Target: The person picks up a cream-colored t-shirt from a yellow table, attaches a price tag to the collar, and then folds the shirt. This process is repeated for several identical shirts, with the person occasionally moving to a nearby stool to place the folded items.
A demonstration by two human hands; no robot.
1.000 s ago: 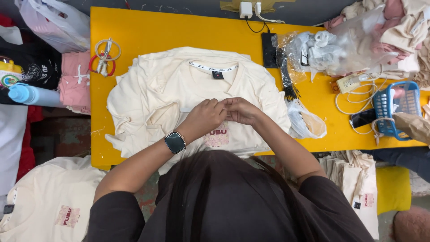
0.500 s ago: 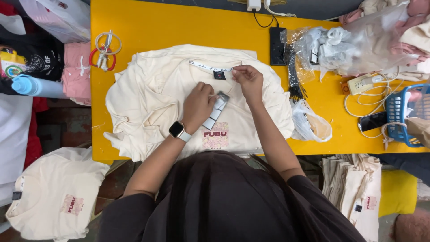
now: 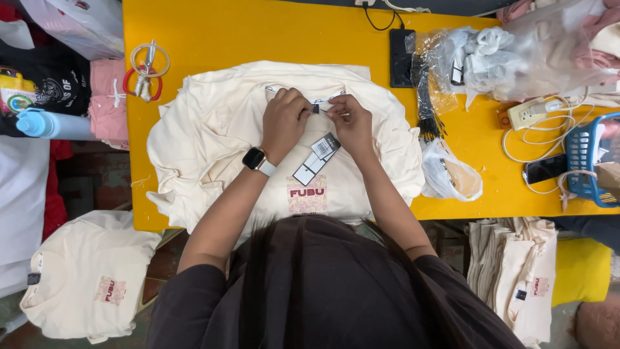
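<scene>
A: Hands first. Where are they?

B: Both at the neckline of the cream T-shirt (image 3: 213, 136), top one of a pile on the yellow counter (image 3: 258, 32). Left hand (image 3: 283, 123) curled, fingertips pressed together on the small dark neck label (image 3: 316, 109). Right hand (image 3: 352, 123) pinching at the same spot from the other side, fingertips almost touching the left's.

A: Anything hanging off it?

B: Hang tags (image 3: 316, 159), black and white, lying on the shirt just below the hands, above the pink chest print (image 3: 307, 194). Can't tell if a hand holds their string.

A: Wrist?

B: Smartwatch (image 3: 256, 159) on the left wrist.

A: Rest of the counter, quick.

B: Scissors (image 3: 147, 68) with looped cord at the left edge, well apart from the hands. Black power strip (image 3: 400, 57) and a bundle of black ties (image 3: 427, 103) right of the shirt pile. Clear plastic bags (image 3: 510, 58) at the far right, a small one (image 3: 452, 178) beside the pile. Blue basket (image 3: 591, 161) at the right edge, phone (image 3: 546, 169) next to it.

A: Off the counter?

B: Another cream shirt (image 3: 84, 284) lower left, folded ones (image 3: 516, 271) lower right, blue bottle (image 3: 51, 124) left.
</scene>
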